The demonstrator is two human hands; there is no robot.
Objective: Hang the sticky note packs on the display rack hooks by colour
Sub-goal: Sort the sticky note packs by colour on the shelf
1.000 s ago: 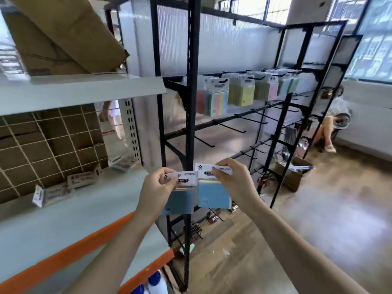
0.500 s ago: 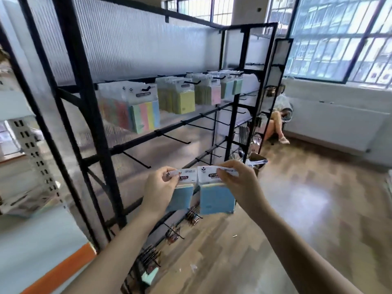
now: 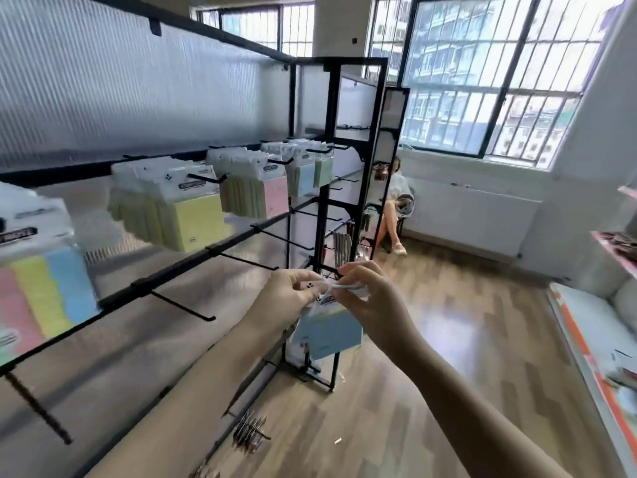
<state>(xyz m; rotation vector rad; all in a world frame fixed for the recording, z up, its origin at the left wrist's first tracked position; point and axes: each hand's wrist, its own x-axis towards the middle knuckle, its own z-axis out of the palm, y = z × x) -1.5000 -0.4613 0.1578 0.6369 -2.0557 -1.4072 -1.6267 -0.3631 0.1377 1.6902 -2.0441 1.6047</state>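
**Blue packs brought together in front of the rack**

Since the earlier frame, your two hands have closed in on each other, so the two packs once held side by side now overlap, and your view has swung right along the black metal display rack (image 3: 324, 208).

Your left hand (image 3: 289, 294) pinches the white header card of the light blue sticky note packs (image 3: 327, 331) between thumb and curled fingers. Your right hand (image 3: 370, 305) pinches the same white card area from the other side, fingers curled over its top edge. How many packs sit in the grip cannot be told; the blue pads hang below both hands, in the air, in front of the rack's lower rails and apart from any hook.

On the upper rail, filled hooks carry, from near to far:
- multicolour striped packs (image 3: 41, 291) at the left edge
- yellow packs (image 3: 193, 222)
- pink packs (image 3: 272, 200)
- pale blue hung packs (image 3: 305, 179)
- green packs (image 3: 324, 172)

Bare black hooks (image 3: 182, 305) project from the rail below. A seated person (image 3: 396, 208) is visible beyond the rack, beneath the barred window (image 3: 482, 74).
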